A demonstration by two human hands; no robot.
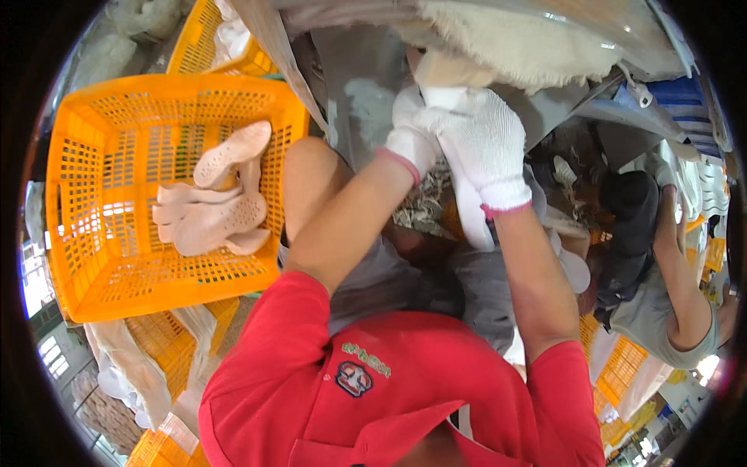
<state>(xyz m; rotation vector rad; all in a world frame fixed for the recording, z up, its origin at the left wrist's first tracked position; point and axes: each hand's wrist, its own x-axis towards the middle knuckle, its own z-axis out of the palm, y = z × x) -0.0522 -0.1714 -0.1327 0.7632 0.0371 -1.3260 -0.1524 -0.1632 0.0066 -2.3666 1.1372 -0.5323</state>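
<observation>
Both of my hands wear white knit gloves with pink cuffs and are close together in front of a grey machine. My right hand point(490, 144) is closed around a long white shoe sole point(469, 208), whose lower end hangs out below the palm. Against it, my left hand point(412, 132) is closed on the same sole near its upper end, where the fingers partly hide it. Just beyond the fingertips is a rounded beige part point(451, 70), and I cannot tell whether the sole touches it.
To the left, an orange plastic basket point(66, 226) holds several pale pink shoe soles point(222, 222). Behind it stands another orange basket point(187, 47) with white pieces. Fluffy cream material point(529, 47) hangs over the machine point(354, 117). Shreds point(424, 206) lie below my hands. At right, another person point(669, 311) works nearby.
</observation>
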